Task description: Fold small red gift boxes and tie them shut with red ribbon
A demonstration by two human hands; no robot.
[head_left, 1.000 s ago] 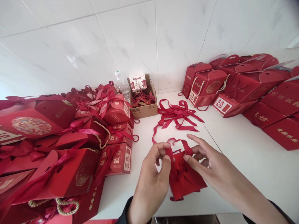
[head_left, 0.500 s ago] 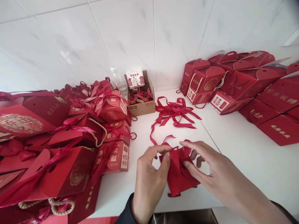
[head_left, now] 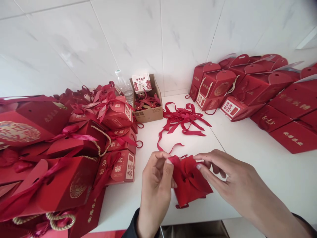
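A small red gift box (head_left: 189, 185) stands on the white counter (head_left: 247, 155) near its front edge. My left hand (head_left: 156, 185) pinches the box's top flap and a red ribbon at its left side. My right hand (head_left: 223, 175) pinches the top at its right side, thumb and forefinger closed on the ribbon there. The ribbon runs through the holes in the closed flaps. A loose ribbon end (head_left: 168, 147) trails away from the box toward the back.
A heap of loose red ribbons (head_left: 184, 120) lies behind the box. A cardboard carton (head_left: 147, 104) with ribbons and a card stands at the wall beside a plastic bottle (head_left: 125, 87). Ribbon-tied red boxes (head_left: 74, 145) pile up left; untied red boxes (head_left: 260, 91) stack right.
The ribbon loop that stood above the box has been drawn down flat onto the flaps. Both hands moved lower and closer to the box top.
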